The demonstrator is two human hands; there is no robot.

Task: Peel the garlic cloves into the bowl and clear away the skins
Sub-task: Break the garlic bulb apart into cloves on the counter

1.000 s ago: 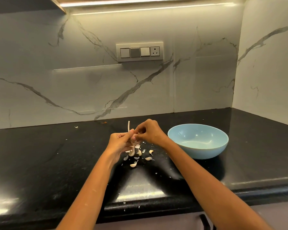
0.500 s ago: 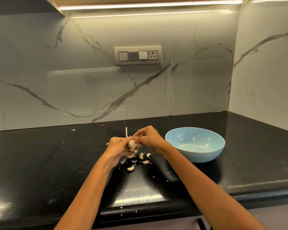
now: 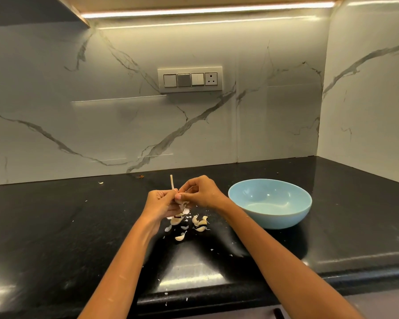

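My left hand (image 3: 160, 203) grips a garlic bulb (image 3: 178, 198) above the black counter; its pale dry stem (image 3: 171, 182) sticks up past the fingers. My right hand (image 3: 199, 192) pinches the bulb from the right, fingertips curled on it. Under the hands, several loose garlic cloves (image 3: 199, 223) and bits of papery skin (image 3: 168, 228) lie on the counter. One clove (image 3: 180, 237) lies nearest to me. A light blue bowl (image 3: 270, 223) stands to the right of my hands; I see nothing in it.
The black counter (image 3: 55, 226) runs to a marble wall behind and at the right. Its front edge (image 3: 194, 298) is near me, with small skin flecks on it. A stray skin scrap (image 3: 100, 182) lies at the back left. A switch panel (image 3: 190, 79) hangs on the wall.
Both hands stay together on the garlic bulb and work at it with small finger shifts. The view has tilted slightly. Cloves and bowl lie where they were.
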